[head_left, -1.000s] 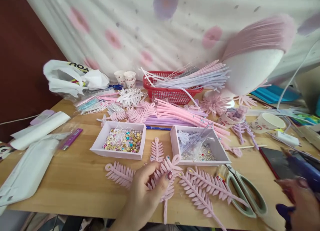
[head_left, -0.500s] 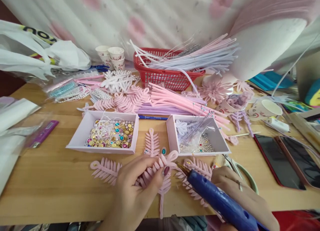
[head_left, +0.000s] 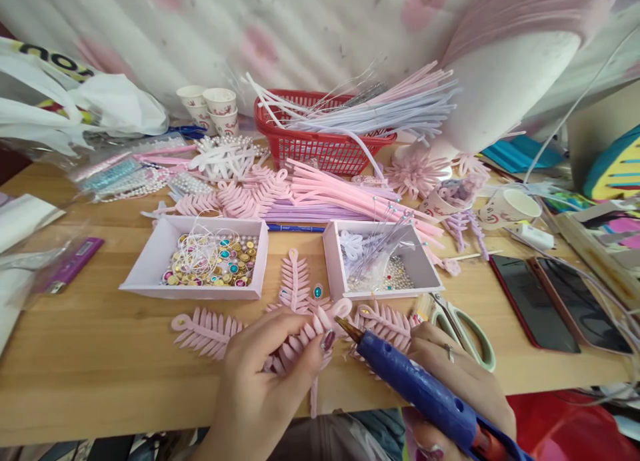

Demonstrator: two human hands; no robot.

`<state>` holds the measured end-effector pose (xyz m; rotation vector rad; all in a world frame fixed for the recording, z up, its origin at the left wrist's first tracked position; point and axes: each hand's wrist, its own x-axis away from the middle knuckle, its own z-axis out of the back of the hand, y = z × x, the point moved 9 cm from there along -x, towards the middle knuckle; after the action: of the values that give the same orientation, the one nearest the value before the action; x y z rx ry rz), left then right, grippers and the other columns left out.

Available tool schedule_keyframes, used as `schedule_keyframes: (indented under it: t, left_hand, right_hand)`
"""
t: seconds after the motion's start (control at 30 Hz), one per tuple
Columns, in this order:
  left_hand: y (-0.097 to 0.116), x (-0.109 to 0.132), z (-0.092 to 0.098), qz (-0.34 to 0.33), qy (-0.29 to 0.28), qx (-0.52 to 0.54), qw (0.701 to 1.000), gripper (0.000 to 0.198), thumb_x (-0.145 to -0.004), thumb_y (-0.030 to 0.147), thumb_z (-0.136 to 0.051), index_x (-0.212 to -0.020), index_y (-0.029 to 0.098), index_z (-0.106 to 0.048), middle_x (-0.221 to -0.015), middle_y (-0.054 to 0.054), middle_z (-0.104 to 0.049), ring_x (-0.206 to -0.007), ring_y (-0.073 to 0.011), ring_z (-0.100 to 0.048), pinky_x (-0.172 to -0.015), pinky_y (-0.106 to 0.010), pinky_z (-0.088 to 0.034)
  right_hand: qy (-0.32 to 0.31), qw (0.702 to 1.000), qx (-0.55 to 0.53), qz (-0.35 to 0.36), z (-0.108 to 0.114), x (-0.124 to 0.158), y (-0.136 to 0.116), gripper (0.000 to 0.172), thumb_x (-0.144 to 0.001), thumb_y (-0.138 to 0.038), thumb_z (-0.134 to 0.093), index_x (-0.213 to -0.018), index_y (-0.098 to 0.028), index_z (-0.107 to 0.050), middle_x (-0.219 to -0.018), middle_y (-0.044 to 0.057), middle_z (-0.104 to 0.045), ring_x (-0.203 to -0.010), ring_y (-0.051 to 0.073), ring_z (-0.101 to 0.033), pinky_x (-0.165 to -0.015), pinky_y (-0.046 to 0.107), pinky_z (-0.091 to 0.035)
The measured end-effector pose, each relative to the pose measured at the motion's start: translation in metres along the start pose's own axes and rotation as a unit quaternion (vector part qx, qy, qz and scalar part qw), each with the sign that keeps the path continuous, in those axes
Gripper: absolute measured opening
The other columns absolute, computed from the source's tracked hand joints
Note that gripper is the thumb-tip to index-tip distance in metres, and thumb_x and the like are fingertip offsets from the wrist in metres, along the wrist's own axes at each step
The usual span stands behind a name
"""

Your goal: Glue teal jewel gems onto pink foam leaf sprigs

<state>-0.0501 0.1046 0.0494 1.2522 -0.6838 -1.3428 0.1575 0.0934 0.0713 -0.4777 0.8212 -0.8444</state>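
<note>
My left hand (head_left: 265, 374) pinches a pink pipe-cleaner feather (head_left: 320, 322) between thumb and fingers, its looped tip pointing up to the right. In my right hand (head_left: 457, 374) is a blue hot glue gun (head_left: 410, 381), slanting up to the left. Its brass-coloured nozzle is at the base of the loop; whether it touches I cannot tell. Around my hands lie more pink feathers: one at the left (head_left: 207, 332), one upright in the middle (head_left: 295, 281) and one partly behind the gun (head_left: 387, 324). A teal gem (head_left: 318, 291) sits beside the middle one.
A left box (head_left: 140, 264) holds gold and coloured gems; a right box (head_left: 420, 264) holds pearls and pins. Scissors (head_left: 470, 334) and two phones (head_left: 535, 308) lie at the right. Behind stand a red basket (head_left: 320, 154) of pipe cleaners and paper cups (head_left: 223, 104).
The whole scene has shifted slightly left and up in view. The nozzle has come closer to the held feather's loop. Both hands keep their hold.
</note>
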Motion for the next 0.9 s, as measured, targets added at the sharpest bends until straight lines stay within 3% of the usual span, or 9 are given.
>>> schedule_keyframes:
  t: [0.27,0.57,0.73,0.83,0.9]
  left_hand:
    - [0.0011,0.003,0.0006,0.004,0.001,-0.005,1.0,0.014,-0.084,0.014,-0.067,-0.081,0.024,-0.077,-0.073,0.004,-0.076,-0.06,-0.0106,-0.066,-0.06,-0.016,-0.053]
    - [0.0063,0.0026,-0.0017,-0.035,-0.027,-0.037,0.998,0.013,-0.085,0.013,-0.067,-0.08,0.023,-0.074,-0.074,0.003,-0.077,-0.065,-0.0114,-0.069,-0.064,-0.015,-0.054]
    - [0.0064,0.002,-0.0004,-0.02,-0.02,-0.036,0.999,0.013,-0.085,0.015,-0.067,-0.078,0.023,-0.074,-0.071,0.004,-0.074,-0.06,-0.0114,-0.065,-0.063,-0.017,-0.055]
    - [0.0054,0.0017,-0.0006,-0.002,-0.02,-0.025,0.999,0.014,-0.085,0.018,-0.068,-0.074,0.023,-0.074,-0.065,0.004,-0.071,-0.052,-0.0112,-0.059,-0.058,-0.019,-0.053]
    - [0.0044,0.0013,-0.0017,0.008,-0.026,-0.024,0.999,0.015,-0.085,0.018,-0.068,-0.073,0.023,-0.075,-0.066,0.002,-0.072,-0.055,-0.0129,-0.062,-0.057,-0.021,-0.052]
  right_hand:
    - [0.021,1.0,0.003,-0.004,0.0012,0.0037,0.0008,0.046,-0.107,-0.059,-0.044,-0.08,-0.022,-0.051,-0.065,-0.002,-0.045,-0.059,0.016,-0.045,-0.056,0.033,-0.029]
    - [0.023,0.999,-0.038,-0.01,0.0046,0.002,-0.0004,0.036,-0.105,-0.055,-0.05,-0.091,-0.022,-0.059,-0.072,0.002,-0.055,-0.064,0.021,-0.054,-0.06,0.034,-0.043]
    - [0.042,0.998,-0.037,-0.01,0.007,0.0027,0.0001,0.04,-0.102,-0.054,-0.056,-0.079,-0.022,-0.054,-0.065,0.0,-0.052,-0.059,0.019,-0.051,-0.056,0.032,-0.038]
    - [0.055,0.998,-0.019,-0.027,0.0092,0.0055,0.0035,0.041,-0.101,-0.059,-0.059,-0.083,-0.022,-0.058,-0.071,0.001,-0.055,-0.063,0.019,-0.053,-0.058,0.033,-0.039]
    - [0.056,0.998,-0.025,-0.027,0.0089,0.006,0.0031,0.038,-0.102,-0.056,-0.058,-0.086,-0.022,-0.059,-0.074,0.001,-0.055,-0.067,0.02,-0.054,-0.06,0.034,-0.04]
